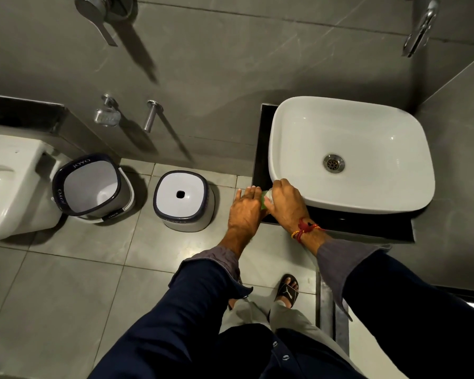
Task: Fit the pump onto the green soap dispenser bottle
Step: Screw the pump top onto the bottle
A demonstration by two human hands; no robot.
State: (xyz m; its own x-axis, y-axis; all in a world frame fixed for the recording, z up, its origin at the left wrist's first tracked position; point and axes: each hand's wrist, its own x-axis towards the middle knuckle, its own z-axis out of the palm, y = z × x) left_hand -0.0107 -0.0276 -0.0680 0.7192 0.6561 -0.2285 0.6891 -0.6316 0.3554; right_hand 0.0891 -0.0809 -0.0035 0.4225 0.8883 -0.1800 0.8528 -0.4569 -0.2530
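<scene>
The green soap dispenser bottle (263, 201) shows only as a thin green sliver between my two hands, at the front left corner of the black counter (340, 228). My left hand (244, 207) is wrapped around its left side. My right hand (285, 199) is closed over its top, where a bit of white, probably the pump (268, 195), peeks out. Most of the bottle and pump are hidden by my fingers.
A white basin (350, 151) sits on the counter just right of my hands. On the floor to the left stand a white stool (182, 199) and a bucket (92, 186), with a toilet (8, 187) at far left. My sandalled foot (286, 291) is below.
</scene>
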